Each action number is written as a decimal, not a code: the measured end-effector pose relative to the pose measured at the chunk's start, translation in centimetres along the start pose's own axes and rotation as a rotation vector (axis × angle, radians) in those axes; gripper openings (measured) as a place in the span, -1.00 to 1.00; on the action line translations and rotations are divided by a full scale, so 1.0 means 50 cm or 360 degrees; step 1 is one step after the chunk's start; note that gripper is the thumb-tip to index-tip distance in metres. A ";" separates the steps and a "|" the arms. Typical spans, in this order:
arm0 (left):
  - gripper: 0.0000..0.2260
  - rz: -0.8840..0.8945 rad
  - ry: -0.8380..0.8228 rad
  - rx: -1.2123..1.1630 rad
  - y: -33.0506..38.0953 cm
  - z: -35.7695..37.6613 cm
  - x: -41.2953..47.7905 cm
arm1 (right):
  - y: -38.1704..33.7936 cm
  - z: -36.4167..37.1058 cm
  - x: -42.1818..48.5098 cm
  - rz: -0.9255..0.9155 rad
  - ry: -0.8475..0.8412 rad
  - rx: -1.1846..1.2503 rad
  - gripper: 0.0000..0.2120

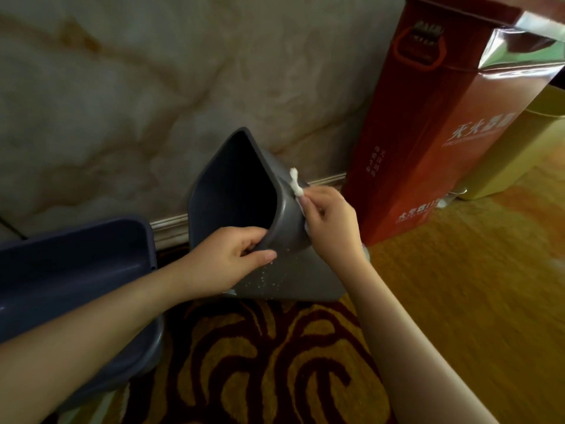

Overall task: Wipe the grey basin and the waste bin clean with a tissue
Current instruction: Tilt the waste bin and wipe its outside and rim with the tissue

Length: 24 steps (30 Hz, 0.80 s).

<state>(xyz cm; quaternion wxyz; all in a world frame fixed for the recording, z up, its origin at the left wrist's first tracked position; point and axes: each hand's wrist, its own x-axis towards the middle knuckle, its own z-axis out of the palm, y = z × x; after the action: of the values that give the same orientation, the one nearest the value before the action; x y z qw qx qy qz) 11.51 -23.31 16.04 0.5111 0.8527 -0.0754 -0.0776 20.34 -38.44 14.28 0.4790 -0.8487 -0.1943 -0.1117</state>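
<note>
The grey waste bin (220, 191) is tilted on its edge near the wall, its open mouth facing me and to the left. My left hand (232, 255) grips the bin's near rim, thumb outside and fingers inside. My right hand (331, 221) presses a crumpled white tissue (296, 185) against the bin's outer right wall. Small water drops speckle the bin's lower outer side. The grey basin (76, 255) stands at the left, partly hidden under my left forearm.
A tall red paper bag (428, 133) leans against the marble wall (122, 102) just right of the bin. A yellow container (519, 148) stands behind it. The floor (260, 362) has a dark red and gold pattern.
</note>
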 end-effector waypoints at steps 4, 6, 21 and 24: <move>-0.75 -0.0020 -0.0041 -0.0021 -0.011 -0.008 -0.014 | 0.134 -0.009 -0.071 0.0262 0.0175 -0.0223 -0.81; -0.73 -0.0020 -0.0072 -0.0010 -0.013 -0.010 -0.018 | 0.188 -0.009 -0.103 0.0438 0.0258 -0.0255 -0.79; -0.67 -0.0099 -0.0184 -0.0200 0.023 -0.019 0.014 | -0.020 0.059 -0.075 -0.0248 0.0529 0.0181 -0.78; -0.65 -0.0111 -0.0197 -0.0240 0.013 -0.022 0.005 | 0.057 0.056 -0.078 -0.0149 0.0610 0.0089 -0.84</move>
<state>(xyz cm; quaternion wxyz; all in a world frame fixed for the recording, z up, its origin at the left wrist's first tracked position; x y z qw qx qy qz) 11.95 -22.75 17.11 0.5651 0.8075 -0.0710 -0.1532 18.07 -38.26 9.18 0.5248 -0.7884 -0.1418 -0.2879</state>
